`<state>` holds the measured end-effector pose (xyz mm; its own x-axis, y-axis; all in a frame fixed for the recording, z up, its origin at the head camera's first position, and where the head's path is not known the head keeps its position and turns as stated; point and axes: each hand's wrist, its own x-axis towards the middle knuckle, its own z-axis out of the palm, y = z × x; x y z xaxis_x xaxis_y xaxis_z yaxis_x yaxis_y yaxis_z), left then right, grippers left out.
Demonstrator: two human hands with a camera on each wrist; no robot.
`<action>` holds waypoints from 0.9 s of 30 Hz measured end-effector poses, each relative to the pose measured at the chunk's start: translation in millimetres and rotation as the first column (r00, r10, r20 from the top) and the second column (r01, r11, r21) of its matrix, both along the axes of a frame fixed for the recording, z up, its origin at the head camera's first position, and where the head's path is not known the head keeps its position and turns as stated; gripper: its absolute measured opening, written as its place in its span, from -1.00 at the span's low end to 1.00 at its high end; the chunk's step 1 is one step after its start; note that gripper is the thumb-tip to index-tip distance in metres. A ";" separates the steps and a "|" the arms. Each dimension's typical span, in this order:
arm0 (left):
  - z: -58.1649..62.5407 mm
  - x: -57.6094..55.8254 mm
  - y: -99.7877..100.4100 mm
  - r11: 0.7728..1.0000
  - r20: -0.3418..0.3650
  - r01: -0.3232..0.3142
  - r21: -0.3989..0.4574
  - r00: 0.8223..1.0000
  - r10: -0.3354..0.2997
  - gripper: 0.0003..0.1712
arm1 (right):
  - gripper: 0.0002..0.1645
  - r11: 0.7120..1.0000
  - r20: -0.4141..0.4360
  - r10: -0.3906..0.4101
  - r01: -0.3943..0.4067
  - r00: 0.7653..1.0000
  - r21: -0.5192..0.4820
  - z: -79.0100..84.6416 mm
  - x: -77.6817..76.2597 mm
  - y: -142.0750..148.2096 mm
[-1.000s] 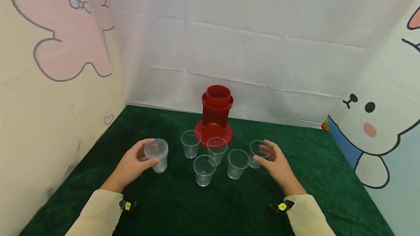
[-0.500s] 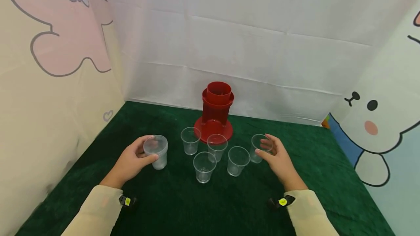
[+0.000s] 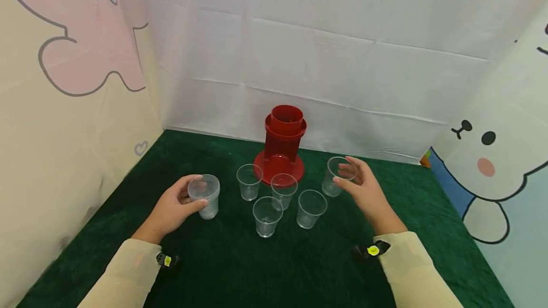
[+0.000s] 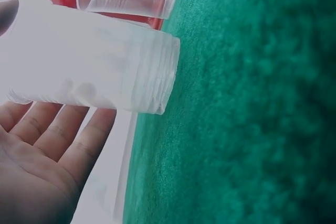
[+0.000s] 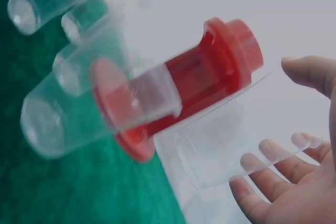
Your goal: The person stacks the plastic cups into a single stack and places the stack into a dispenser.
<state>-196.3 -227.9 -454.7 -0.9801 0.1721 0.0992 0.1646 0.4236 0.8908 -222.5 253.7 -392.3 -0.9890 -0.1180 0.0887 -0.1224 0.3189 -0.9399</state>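
Left hand [image 3: 173, 209] grips the cup stack [image 3: 211, 199], left of the red stand [image 3: 283, 144] — and across on the right, right hand [image 3: 366, 194] holds a single cup [image 3: 329, 182], four more cups [image 3: 266, 222] between them on the green table [image 3: 261, 274]!

Holds both arms [image 3: 122, 270] forward, sleeved to the wrists [image 3: 149, 235]. Grips with the left hand [image 3: 172, 209], thumb [image 3: 197, 206] set across from the fingers [image 4: 92, 137]. Grips likewise with the right hand [image 3: 367, 194], held slightly farther forward.
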 end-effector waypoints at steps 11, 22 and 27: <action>1.9 -2.9 -1.3 1.000 -0.006 0.016 0.013 1.000 -0.016 -0.26 | -0.09 0.990 0.015 0.127 -0.126 0.992 -0.071 42.2 -4.8 -43.9; -2.5 -1.3 -1.0 1.000 -0.007 0.014 0.012 1.000 -0.014 -0.26 | -0.10 0.985 0.037 0.172 -0.172 0.984 0.004 47.5 -3.1 -100.3; -2.5 -1.2 -1.3 1.000 -0.016 0.013 0.007 1.000 -0.013 -0.27 | -0.15 0.979 0.027 0.206 -0.205 0.978 -0.015 51.6 -4.0 -125.3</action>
<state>-197.5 -229.2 -457.2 -0.9761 0.1840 0.1160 0.1842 0.4151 0.8910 -226.5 128.4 -340.7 -0.9459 -0.3182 0.0640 -0.1579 0.2787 -0.9473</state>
